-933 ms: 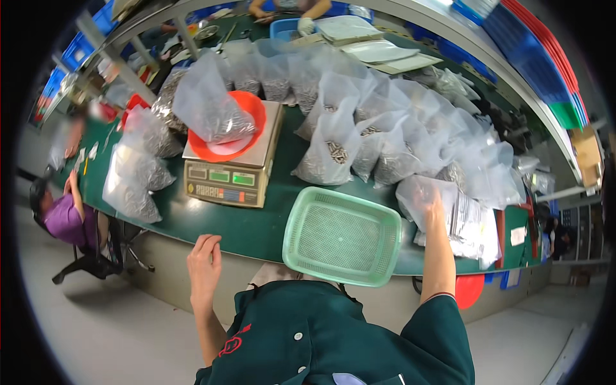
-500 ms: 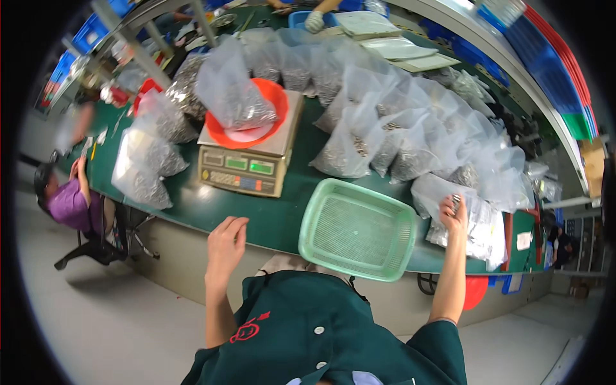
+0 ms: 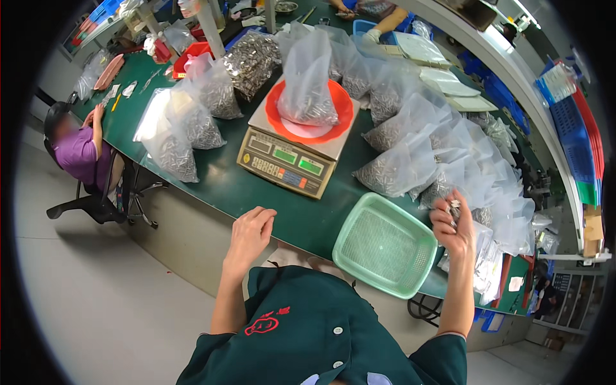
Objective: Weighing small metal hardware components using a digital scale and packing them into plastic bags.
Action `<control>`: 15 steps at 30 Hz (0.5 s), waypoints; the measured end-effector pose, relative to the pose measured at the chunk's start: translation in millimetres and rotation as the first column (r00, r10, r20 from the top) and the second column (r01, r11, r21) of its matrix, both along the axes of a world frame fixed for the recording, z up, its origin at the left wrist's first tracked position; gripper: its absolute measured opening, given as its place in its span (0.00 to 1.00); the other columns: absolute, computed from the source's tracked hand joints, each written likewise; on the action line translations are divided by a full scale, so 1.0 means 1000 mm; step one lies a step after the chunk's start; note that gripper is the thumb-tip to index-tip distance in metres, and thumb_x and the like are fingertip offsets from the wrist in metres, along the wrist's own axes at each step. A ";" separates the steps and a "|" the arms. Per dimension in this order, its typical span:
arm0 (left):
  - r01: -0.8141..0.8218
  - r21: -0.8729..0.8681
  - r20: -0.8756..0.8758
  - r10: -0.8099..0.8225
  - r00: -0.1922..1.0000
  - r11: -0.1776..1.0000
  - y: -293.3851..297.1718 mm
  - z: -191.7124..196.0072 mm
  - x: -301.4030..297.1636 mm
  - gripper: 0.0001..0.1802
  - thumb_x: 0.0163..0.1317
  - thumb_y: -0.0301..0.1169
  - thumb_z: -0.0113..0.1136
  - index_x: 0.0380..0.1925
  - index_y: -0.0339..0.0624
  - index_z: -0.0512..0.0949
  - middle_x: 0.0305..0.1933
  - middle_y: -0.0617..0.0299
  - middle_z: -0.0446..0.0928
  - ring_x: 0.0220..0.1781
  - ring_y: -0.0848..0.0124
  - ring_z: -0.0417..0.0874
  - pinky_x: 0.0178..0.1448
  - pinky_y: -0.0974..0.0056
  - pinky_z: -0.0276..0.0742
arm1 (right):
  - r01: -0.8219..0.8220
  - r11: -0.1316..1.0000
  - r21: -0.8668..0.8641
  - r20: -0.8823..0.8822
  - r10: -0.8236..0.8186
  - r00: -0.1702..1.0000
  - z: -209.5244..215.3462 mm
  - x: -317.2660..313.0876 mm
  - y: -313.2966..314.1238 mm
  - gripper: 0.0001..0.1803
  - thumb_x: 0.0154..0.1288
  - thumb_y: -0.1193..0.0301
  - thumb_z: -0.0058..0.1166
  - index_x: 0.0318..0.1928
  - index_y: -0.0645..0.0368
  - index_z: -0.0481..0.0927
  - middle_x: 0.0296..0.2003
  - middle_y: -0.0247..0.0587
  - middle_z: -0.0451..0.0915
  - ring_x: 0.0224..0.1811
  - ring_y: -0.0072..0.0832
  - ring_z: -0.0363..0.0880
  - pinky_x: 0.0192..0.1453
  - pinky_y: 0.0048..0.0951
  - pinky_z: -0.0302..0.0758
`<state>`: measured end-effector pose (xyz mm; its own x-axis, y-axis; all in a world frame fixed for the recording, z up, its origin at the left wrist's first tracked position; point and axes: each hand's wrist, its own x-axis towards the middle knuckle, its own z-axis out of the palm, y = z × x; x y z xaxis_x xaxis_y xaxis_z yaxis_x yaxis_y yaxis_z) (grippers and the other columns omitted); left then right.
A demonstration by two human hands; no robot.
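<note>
My right hand point(image 3: 453, 222) is closed around a clutch of small shiny metal parts point(image 3: 455, 209), held up beside the right rim of a pale green mesh basket point(image 3: 385, 239). No parts can be made out in that basket. My left hand point(image 3: 251, 236) hovers at the front edge of the table, left of the basket, its fingers loosely bent and nothing seen in it. Beyond it stands a digital scale point(image 3: 285, 163). On the scale's plate sits an orange-red bowl point(image 3: 346, 106), with a clear plastic bag of metal parts point(image 3: 310, 93) inside.
Filled plastic bags point(image 3: 398, 168) crowd the right of the green table point(image 3: 221, 192); others point(image 3: 176, 154) stand left of the scale. A person in purple point(image 3: 83, 151) sits at the left. Across the table a gloved hand point(image 3: 371, 36) is by a blue bin. Shelving point(image 3: 513, 83) overhangs the right.
My view has turned, so table and scale appear farther right. My right hand, with the metal parts, has come up from the flat bags to the basket's right side. My left hand stays empty.
</note>
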<state>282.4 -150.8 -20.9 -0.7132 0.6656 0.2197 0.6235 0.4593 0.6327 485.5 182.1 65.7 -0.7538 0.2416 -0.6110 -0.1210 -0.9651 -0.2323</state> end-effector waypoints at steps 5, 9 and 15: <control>0.024 0.235 -0.113 0.002 0.994 0.972 0.022 0.036 -0.072 0.03 0.52 0.22 0.54 0.27 0.34 0.76 0.24 0.52 0.74 0.22 0.60 0.76 0.28 0.63 0.70 | -0.250 0.965 -0.080 -0.196 0.231 0.953 0.043 -0.139 -0.031 0.11 0.61 0.63 0.50 0.29 0.54 0.67 0.25 0.35 0.66 0.19 0.19 0.60 0.11 0.15 0.49; -0.146 0.354 -0.154 0.212 0.965 0.924 0.084 0.107 -0.135 0.14 0.54 0.37 0.56 0.18 0.39 0.75 0.17 0.54 0.73 0.21 0.55 0.76 0.26 0.58 0.68 | -0.337 0.938 0.083 -0.248 0.347 0.904 0.076 -0.231 -0.041 0.11 0.61 0.64 0.49 0.31 0.56 0.65 0.27 0.38 0.68 0.21 0.22 0.64 0.12 0.17 0.53; -0.183 0.157 -0.296 0.223 0.929 0.970 0.167 0.116 -0.211 0.15 0.43 0.41 0.62 0.20 0.39 0.78 0.24 0.47 0.77 0.29 0.49 0.79 0.34 0.53 0.75 | -0.263 0.949 0.172 -0.147 0.289 0.946 0.092 -0.342 -0.049 0.09 0.60 0.66 0.45 0.29 0.58 0.67 0.25 0.37 0.69 0.19 0.24 0.64 0.13 0.18 0.56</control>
<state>71.0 15.8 95.0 -0.7134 0.4665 0.5229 0.6990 0.5269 0.4836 143.2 133.0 157.8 -0.8922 0.0871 -0.4431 0.0958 -0.9224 -0.3741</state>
